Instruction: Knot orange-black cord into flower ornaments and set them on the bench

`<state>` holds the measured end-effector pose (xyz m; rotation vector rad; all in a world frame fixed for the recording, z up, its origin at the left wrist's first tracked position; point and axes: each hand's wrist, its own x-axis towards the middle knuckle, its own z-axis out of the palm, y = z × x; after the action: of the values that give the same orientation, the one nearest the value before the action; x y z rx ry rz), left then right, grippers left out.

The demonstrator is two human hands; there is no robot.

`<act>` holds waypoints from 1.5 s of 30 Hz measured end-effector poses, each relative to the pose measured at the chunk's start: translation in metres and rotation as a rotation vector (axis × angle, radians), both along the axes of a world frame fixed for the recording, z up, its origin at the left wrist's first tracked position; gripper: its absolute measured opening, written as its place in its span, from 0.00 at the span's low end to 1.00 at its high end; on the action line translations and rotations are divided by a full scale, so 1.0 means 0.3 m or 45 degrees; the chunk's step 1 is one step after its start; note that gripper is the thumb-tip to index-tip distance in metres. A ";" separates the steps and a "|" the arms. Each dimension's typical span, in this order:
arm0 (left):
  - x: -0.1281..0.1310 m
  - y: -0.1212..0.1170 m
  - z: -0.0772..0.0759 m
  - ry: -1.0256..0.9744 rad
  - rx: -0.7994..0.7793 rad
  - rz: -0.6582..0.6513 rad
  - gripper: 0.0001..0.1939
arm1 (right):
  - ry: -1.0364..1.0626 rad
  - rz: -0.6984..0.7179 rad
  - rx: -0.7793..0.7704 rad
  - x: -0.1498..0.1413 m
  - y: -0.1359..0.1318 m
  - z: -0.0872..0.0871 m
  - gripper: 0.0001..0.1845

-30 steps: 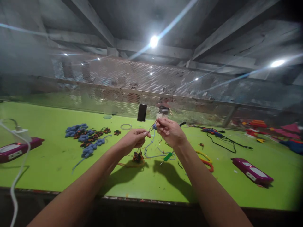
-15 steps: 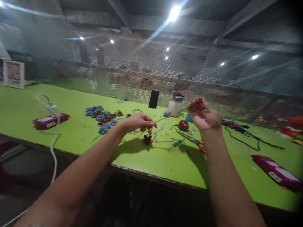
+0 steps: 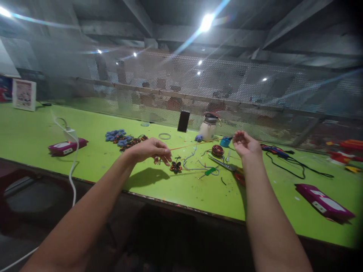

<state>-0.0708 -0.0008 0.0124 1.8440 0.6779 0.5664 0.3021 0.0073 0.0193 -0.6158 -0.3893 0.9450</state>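
Observation:
A thin orange strand of yarn is stretched between my two hands above the green table. My left hand pinches it at the left, palm down, with a few dark ends showing under the fingers. My right hand has its fingers curled round the other end, palm towards me. Just right of my left hand lies a small black and orange crocheted flower. A green-handled hook, open scissors with orange handles and a ball of dark variegated yarn lie between the hands.
Blue and dark crocheted pieces are heaped at left. Behind stand a phone, a cloth-topped jar and a blue container. Purple power strips sit on both sides, one with a white cable. A mesh screen backs the table.
My left hand has moved left and my right hand slightly right and down, so the strand between them is longer. The crocheted flower stays beside my left hand.

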 end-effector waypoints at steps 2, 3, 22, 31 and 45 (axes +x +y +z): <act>-0.004 -0.010 -0.010 -0.024 -0.040 -0.001 0.12 | -0.008 0.009 -0.017 0.000 0.002 -0.004 0.09; -0.005 -0.014 -0.013 -0.031 -0.057 0.004 0.13 | -0.012 0.014 -0.022 -0.001 0.002 -0.004 0.09; -0.023 -0.039 -0.118 0.067 -0.068 0.150 0.12 | -0.077 0.237 -0.024 0.018 0.005 -0.010 0.08; -0.015 -0.046 -0.168 -0.050 -0.152 0.205 0.14 | -0.117 0.355 -0.002 0.019 -0.010 0.010 0.08; -0.024 -0.061 -0.181 -0.185 -0.284 0.202 0.13 | -0.119 0.294 -0.052 0.001 -0.014 0.011 0.11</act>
<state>-0.0779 -0.0190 -0.0417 1.5359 0.7615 0.6924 0.3025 0.0031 0.0225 -0.6630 -0.5336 1.1492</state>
